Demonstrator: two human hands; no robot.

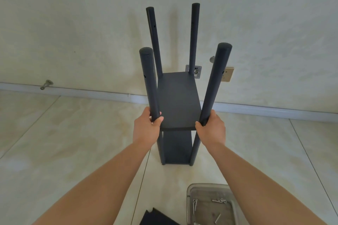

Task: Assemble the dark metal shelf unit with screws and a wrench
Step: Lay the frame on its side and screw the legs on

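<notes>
The dark metal shelf unit (178,100) stands upright on the tiled floor, with four round posts rising above a dark shelf board; a lower board (176,147) shows beneath it. My left hand (146,128) grips the near left post (149,82) at shelf height. My right hand (212,129) grips the near right post (214,82) at the same height. Screw holes show in the upper parts of the posts. No wrench is visible.
A clear plastic tray (190,204) with several loose screws (218,201) sits on the floor at the bottom right. A loose dark panel (157,218) lies at the bottom edge. The wall behind carries a socket plate (227,74) and a bracket (197,71).
</notes>
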